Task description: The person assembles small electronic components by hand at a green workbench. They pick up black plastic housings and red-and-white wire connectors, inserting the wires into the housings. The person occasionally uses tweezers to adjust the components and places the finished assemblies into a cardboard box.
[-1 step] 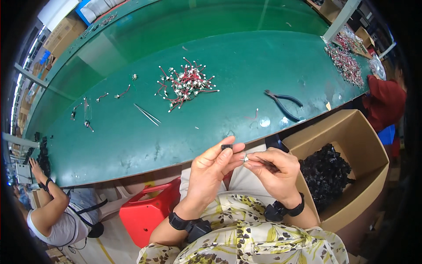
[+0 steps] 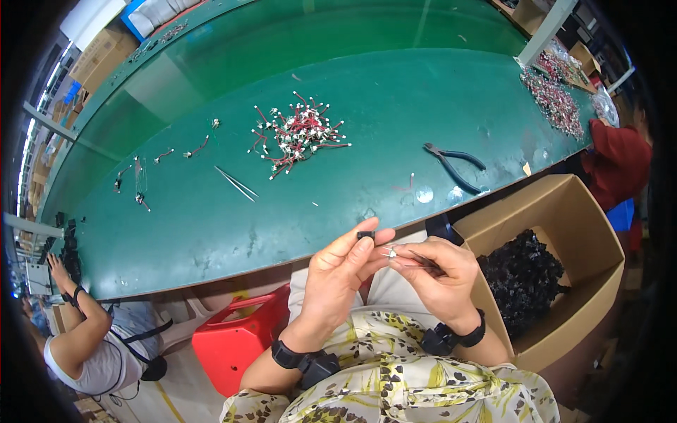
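My left hand point(image 2: 337, 271) pinches a small black plastic part point(image 2: 364, 235) between thumb and forefinger, over the table's near edge. Close beside it, my right hand point(image 2: 448, 275) grips a small white connector point(image 2: 392, 254) by the fingertips, its thin metal prongs pointing toward my left fingers. A dark, slim tool point(image 2: 427, 264) that looks like tweezers also lies within the right hand, partly hidden by the fingers. The black part and the connector are apart. Beyond my hands, a heap of white connectors with red wires point(image 2: 300, 134) lies on the green tabletop point(image 2: 395, 127).
Silver tweezers point(image 2: 236, 183) and blue-handled cutters point(image 2: 455, 166) lie on the table. An open cardboard box point(image 2: 585, 282) of black parts stands at my right, a red stool point(image 2: 236, 338) at my left. Co-workers sit left point(image 2: 92, 345) and far right point(image 2: 620, 158); a larger wire pile point(image 2: 553, 102) lies there.
My right hand and the white connector have shifted very slightly to the left. Both hands keep their hold.
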`<state>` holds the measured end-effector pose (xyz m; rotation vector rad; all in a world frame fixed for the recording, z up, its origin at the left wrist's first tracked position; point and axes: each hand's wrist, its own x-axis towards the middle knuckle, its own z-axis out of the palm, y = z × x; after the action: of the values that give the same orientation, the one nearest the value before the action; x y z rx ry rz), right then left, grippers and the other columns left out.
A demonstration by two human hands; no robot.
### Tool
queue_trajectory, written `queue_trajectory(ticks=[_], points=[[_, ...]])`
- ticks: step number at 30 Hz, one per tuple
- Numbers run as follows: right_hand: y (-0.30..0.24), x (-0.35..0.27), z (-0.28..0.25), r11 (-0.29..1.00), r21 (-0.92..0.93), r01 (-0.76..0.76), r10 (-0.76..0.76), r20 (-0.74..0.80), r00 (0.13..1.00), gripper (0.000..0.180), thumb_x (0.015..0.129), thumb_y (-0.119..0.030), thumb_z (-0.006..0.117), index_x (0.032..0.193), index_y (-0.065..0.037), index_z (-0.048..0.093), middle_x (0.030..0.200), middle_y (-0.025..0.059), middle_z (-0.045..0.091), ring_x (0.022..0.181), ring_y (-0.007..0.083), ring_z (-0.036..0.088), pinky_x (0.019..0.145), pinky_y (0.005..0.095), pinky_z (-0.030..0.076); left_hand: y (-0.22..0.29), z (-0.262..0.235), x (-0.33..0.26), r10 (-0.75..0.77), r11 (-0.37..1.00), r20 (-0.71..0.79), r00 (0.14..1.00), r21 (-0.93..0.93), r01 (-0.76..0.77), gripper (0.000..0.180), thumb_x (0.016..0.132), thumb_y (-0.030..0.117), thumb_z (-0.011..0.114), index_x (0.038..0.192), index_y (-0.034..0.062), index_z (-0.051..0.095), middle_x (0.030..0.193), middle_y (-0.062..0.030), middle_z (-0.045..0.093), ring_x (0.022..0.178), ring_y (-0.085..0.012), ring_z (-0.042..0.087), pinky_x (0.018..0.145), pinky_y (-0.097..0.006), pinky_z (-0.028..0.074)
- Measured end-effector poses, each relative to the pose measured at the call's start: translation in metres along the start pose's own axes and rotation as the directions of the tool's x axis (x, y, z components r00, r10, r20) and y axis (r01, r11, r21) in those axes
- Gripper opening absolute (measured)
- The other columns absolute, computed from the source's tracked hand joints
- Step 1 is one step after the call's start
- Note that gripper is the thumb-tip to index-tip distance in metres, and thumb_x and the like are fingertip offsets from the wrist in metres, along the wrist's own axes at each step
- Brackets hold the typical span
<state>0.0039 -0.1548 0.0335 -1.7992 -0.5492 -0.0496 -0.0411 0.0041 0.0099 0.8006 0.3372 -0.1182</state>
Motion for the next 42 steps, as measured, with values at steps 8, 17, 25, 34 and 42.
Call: queue_trajectory(ticks=[8, 17, 25, 34, 42], points=[[0.021, -0.008, 0.01, 1.0, 0.007, 0.008, -0.008, -0.04, 0.999, 0.023, 0.076, 0.005, 0.073, 0.098, 0.002, 0.071, 0.072, 0.0085, 0.065, 0.061, 0.0106, 0.061, 0.051, 0.0215, 0.046, -0.005, -0.005, -0.004, -0.056, 0.997, 0.13, 0.99, -0.054, 0.063, 0.039, 0.1, 0.011, 0.051, 0.138, 0.0029, 0.048, 0.128, -0.0146, 0.06, 0.109, -0.0192, 0.062, 0.099, -0.034, 0.05], [0.007, -0.008, 0.005, 0.998, 0.015, -0.053, 0.053, 0.011, 0.999, 0.02, 0.079, 0.003, 0.072, 0.099, 0.001, 0.072, 0.07, 0.0077, 0.065, 0.057, 0.0085, 0.06, 0.048, 0.021, 0.044, -0.018, -0.024, -0.003, 0.008, 0.987, 0.163, 0.987, -0.161, 0.018, 0.035, 0.098, 0.006, 0.054, 0.133, 0.0038, 0.052, 0.13, -0.0163, 0.058, 0.114, -0.0222, 0.061, 0.1, -0.036, 0.051], [0.0, -0.009, 0.005, 0.998, -0.061, 0.016, -0.017, -0.02, 1.0, 0.016, 0.079, 0.001, 0.073, 0.095, 0.0, 0.072, 0.065, 0.0056, 0.062, 0.051, 0.0077, 0.054, 0.045, 0.0215, 0.04, -0.016, -0.022, -0.005, 0.077, 0.98, 0.255, 0.964, -0.199, -0.025, 0.038, 0.096, 0.003, 0.056, 0.134, 0.0042, 0.051, 0.136, -0.0188, 0.053, 0.116, -0.0245, 0.06, 0.102, -0.039, 0.049], [-0.005, -0.005, 0.001, 0.995, -0.09, 0.045, -0.039, 0.067, 0.997, 0.018, 0.075, 0.002, 0.073, 0.092, -0.001, 0.071, 0.066, 0.0092, 0.063, 0.051, 0.0148, 0.058, 0.046, 0.0267, 0.046, -0.013, -0.025, -0.009, 0.127, 0.991, 0.215, 0.968, 0.019, -0.134, 0.036, 0.09, -0.002, 0.062, 0.126, 0.0008, 0.059, 0.127, -0.018, 0.061, 0.113, -0.0225, 0.062, 0.1, -0.036, 0.05], [0.004, -0.001, 0.003, 0.998, 0.041, -0.045, 0.04, 0.103, 0.994, 0.015, 0.077, 0.001, 0.071, 0.092, 0.001, 0.069, 0.072, 0.0119, 0.067, 0.056, 0.0169, 0.063, 0.049, 0.0274, 0.048, -0.007, -0.031, -0.005, 0.175, 0.918, 0.217, 0.96, 0.317, -0.239, 0.034, 0.089, -0.002, 0.064, 0.123, -0.0005, 0.062, 0.119, -0.0152, 0.066, 0.105, -0.0199, 0.065, 0.093, -0.031, 0.054]])
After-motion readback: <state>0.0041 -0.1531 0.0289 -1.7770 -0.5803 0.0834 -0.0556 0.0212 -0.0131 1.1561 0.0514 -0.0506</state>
